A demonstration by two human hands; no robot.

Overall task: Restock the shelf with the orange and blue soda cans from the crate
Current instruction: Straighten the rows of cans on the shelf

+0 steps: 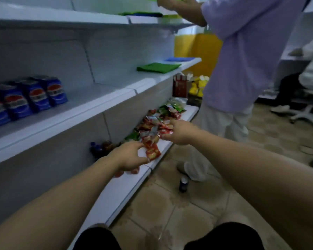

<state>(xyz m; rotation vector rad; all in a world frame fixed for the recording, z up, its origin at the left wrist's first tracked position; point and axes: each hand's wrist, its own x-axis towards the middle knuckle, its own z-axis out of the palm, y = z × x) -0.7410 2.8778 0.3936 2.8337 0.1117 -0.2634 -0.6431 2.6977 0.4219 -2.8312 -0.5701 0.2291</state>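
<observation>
Several blue soda cans (31,98) stand in a row at the left of the middle shelf (90,112). One more blue can (183,184) stands on the floor tiles by the bottom shelf (119,193). My left hand (129,156) reaches over the bottom shelf, its fingers and thumb curled round the edge of a red snack packet (153,153). Something small and orange-red (126,172) shows under that hand, too blurred to name. My right hand (179,132) pinches packets in the snack pile (152,127). No crate is in view.
Dark bottles (99,147) stand at the back of the bottom shelf. A person in a lilac shirt (242,51) stands close on the right, reaching to the top shelf. Folded green cloth (157,67) lies on the middle shelf. An office chair base (305,114) is at far right.
</observation>
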